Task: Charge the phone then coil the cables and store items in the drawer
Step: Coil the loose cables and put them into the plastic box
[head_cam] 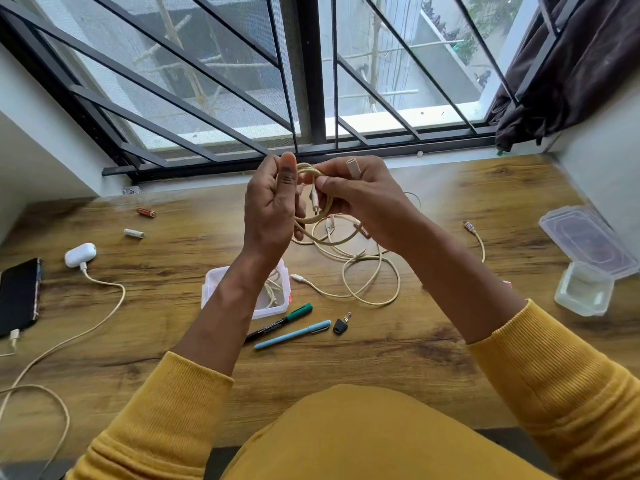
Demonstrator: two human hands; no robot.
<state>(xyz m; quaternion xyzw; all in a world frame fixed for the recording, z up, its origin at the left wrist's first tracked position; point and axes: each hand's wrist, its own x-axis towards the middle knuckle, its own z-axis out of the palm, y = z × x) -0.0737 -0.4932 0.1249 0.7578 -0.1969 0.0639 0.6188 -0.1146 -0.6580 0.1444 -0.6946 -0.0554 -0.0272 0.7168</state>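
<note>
Above the wooden desk, my left hand and my right hand both grip a cream braided cable coil; one of its plugs sticks up between my right fingers. Loose cream cables lie tangled on the desk under my hands. A black phone lies at the far left with a cable plugged into its near end. A white earbud case beside it also has a cable plugged in. A small clear box under my left wrist holds coiled cables.
Two batteries lie at the back left. A green-capped marker, a blue pen and a small dark key lie in front. Clear lid and clear container sit at the right. Window grille behind.
</note>
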